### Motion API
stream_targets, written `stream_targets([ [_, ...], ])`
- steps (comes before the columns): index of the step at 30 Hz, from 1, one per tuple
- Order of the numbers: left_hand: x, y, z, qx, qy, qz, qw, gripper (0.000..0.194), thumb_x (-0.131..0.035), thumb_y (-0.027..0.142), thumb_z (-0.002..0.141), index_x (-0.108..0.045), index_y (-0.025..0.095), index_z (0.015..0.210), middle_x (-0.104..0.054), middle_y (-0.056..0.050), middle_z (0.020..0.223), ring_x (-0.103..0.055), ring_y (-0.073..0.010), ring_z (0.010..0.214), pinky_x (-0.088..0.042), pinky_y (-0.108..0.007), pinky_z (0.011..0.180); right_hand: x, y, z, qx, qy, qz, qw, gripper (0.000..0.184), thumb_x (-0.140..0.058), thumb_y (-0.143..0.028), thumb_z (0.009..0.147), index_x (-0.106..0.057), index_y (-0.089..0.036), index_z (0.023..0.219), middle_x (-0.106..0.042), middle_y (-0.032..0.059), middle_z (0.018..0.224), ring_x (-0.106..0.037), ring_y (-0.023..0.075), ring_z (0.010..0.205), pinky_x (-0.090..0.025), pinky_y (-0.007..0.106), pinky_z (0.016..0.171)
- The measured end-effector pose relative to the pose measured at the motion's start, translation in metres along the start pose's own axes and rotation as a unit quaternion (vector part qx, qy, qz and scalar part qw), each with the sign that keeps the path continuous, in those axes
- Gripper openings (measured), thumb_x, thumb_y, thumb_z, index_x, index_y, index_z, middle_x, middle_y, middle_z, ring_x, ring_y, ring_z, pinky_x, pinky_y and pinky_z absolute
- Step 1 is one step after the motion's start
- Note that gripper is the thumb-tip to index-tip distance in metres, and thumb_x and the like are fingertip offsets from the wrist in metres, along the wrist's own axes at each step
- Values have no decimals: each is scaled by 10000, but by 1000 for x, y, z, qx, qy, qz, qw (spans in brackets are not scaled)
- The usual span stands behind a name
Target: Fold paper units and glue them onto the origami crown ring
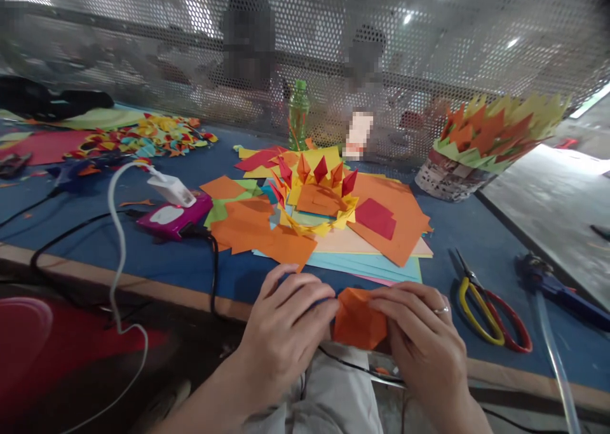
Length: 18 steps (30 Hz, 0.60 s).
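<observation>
A small sheet of orange paper (361, 319), with its top corners folded in, is between my two hands at the table's front edge. My left hand (291, 313) pinches its left side with thumb and fingertips. On the opposite side, my right hand (424, 332), with a ring on one finger, grips the right edge. Just beyond lies a stack of coloured paper sheets (381, 265), mostly orange, light blue and yellow. On that stack rests a ring of folded paper points (317, 227), yellow at the base with red and orange tips.
Scissors (481, 313) and a blue glue gun (567, 294) lie at right, before a basket with folded paper points (452, 173). At left are a purple power adapter (178, 218) with cables and a pile of folded scraps (152, 135). A green bottle (298, 116) stands behind, by a perforated metal screen (314, 46).
</observation>
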<state>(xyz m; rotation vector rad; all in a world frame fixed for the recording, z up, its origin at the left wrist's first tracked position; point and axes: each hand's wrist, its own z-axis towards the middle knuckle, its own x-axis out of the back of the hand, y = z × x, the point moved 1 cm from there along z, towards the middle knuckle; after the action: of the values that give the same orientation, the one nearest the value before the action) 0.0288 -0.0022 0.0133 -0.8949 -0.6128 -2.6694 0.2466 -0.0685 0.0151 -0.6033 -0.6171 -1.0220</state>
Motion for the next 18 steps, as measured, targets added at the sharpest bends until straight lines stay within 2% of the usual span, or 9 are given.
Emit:
stream_targets([
  [3,2,6,-4,1,2,-8,1000,253,-658,80,924,-699,183,1151,-767,-31,1084,-660,-179,1029,-370,-422,1110,-2,0,6,-4,7,-7,1000,291,-568,-3,924,-696,-241,1031,-775,-9,1023,-589,192,1027,-441,386,916],
  [6,2,10,-8,13,6,-33,999,248,-681,152,922,-684,158,1170,-758,-60,1128,-652,-198,1083,-359,-435,1132,-5,-1,10,-7,14,-19,1000,279,-573,-13,922,-698,-240,1023,-779,-10,1027,-581,204,1034,-424,399,935],
  [11,-10,7,-15,16,-16,12,1000,151,-670,169,961,-694,163,1110,-764,-13,1084,-647,-190,1085,-300,-422,1162,-11,1,8,-26,-57,-36,997,256,-575,-61,949,-700,-246,1073,-762,-14,1092,-557,222,1104,-386,405,945],
  [14,-17,5,-17,24,-5,-6,1000,100,-630,148,987,-703,163,1055,-762,7,1030,-640,-175,1040,-303,-416,1148,-8,2,4,-25,-77,-23,996,261,-567,-64,958,-691,-238,1108,-741,0,1132,-550,218,1136,-389,396,967],
  [18,-19,5,-17,48,5,-42,998,132,-618,110,984,-711,176,1051,-761,13,1035,-635,-168,1026,-328,-422,1125,-2,-2,3,6,-97,10,995,325,-584,-56,949,-638,-180,1245,-700,60,1166,-545,209,1141,-427,377,989],
])
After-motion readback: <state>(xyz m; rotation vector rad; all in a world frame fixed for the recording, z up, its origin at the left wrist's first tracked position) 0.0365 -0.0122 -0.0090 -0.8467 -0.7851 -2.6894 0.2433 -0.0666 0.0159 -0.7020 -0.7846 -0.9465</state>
